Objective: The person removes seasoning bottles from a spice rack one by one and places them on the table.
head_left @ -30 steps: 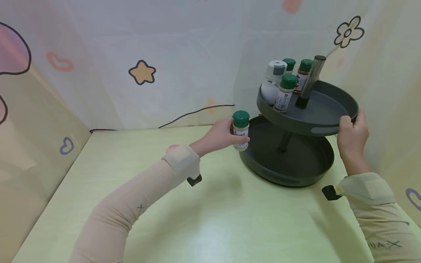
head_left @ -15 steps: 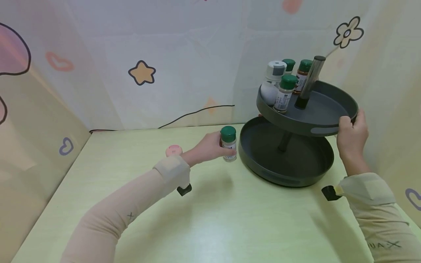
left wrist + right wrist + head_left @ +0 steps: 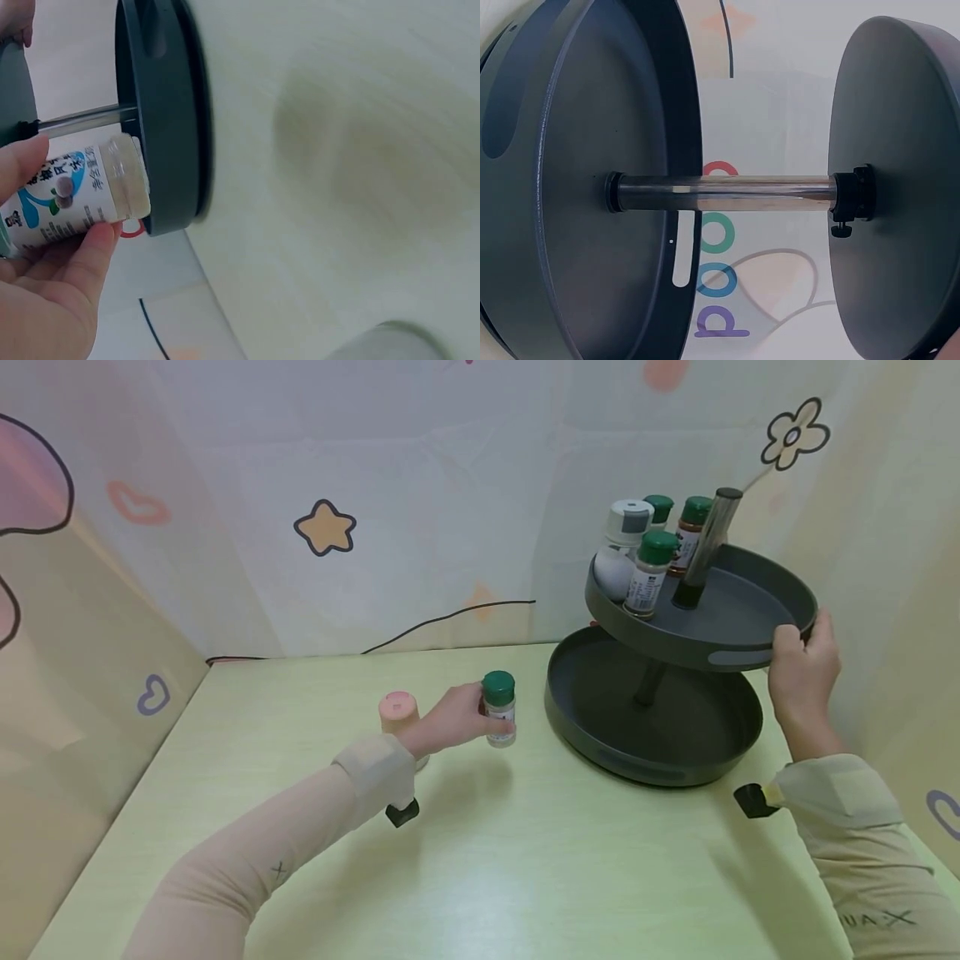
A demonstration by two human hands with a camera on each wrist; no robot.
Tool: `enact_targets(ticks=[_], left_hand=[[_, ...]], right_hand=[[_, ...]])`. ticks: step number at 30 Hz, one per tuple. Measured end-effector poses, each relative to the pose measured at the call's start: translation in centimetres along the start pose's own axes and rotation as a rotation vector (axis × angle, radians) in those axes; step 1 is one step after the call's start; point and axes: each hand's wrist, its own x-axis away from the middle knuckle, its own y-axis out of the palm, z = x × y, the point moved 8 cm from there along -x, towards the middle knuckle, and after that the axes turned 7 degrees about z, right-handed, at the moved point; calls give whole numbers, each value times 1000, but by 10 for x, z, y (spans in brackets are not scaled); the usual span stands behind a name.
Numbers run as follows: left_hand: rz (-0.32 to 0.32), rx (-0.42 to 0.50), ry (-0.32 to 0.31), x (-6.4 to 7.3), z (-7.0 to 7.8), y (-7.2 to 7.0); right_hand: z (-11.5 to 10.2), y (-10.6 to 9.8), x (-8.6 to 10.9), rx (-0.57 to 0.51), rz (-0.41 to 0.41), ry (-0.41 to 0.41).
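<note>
My left hand (image 3: pixel 452 720) grips a spice jar (image 3: pixel 499 710) with a green cap, held upright above the table, left of a dark grey two-tier turntable rack. The left wrist view shows the jar's white and blue label (image 3: pixel 64 191) between thumb and fingers. My right hand (image 3: pixel 806 681) holds the right rim of the rack's upper tray (image 3: pixel 750 602), thumb on top. On that tray's left side stand several jars, among them a green-capped jar (image 3: pixel 648 572), a red-brown jar (image 3: pixel 686 539) and a white-lidded container (image 3: pixel 628 522), beside a white round object (image 3: pixel 613 572).
Nothing lies on the visible floor of the lower tray (image 3: pixel 697 718). A metal post (image 3: pixel 742 193) joins the tiers. A pink-topped container (image 3: pixel 397 710) stands behind my left wrist, partly hidden. A patterned curtain (image 3: pixel 420 510) backs the pale green table (image 3: pixel 480 860).
My left hand has moved left and nearer, away from the rack, carrying the jar. More of the pink-topped container has come into sight. My right hand and the rack stay put.
</note>
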Motion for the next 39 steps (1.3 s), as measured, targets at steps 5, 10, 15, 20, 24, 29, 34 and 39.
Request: enact_targets(ticks=[5, 10, 15, 20, 24, 29, 34, 39], left_hand=[[15, 11, -62, 5, -18, 2], [38, 29, -87, 9, -32, 4], [85, 27, -100, 13, -46, 4], [157, 51, -138, 17, -61, 6], [216, 74, -163, 20, -71, 6], [284, 107, -167, 24, -77, 5], [327, 103, -167, 26, -80, 3], [350, 64, -148, 27, -80, 2]], right_hand=[[0, 0, 0, 0, -2, -1], [-1, 0, 1, -10, -4, -6], [-1, -1, 1, -11, -1, -7], [-1, -1, 2, -5, -2, -6], [-2, -1, 2, 0, -2, -11], [-2, -1, 2, 5, -3, -20], [-3, -1, 2, 0, -4, -24], [-3, -2, 2, 0, -1, -23]])
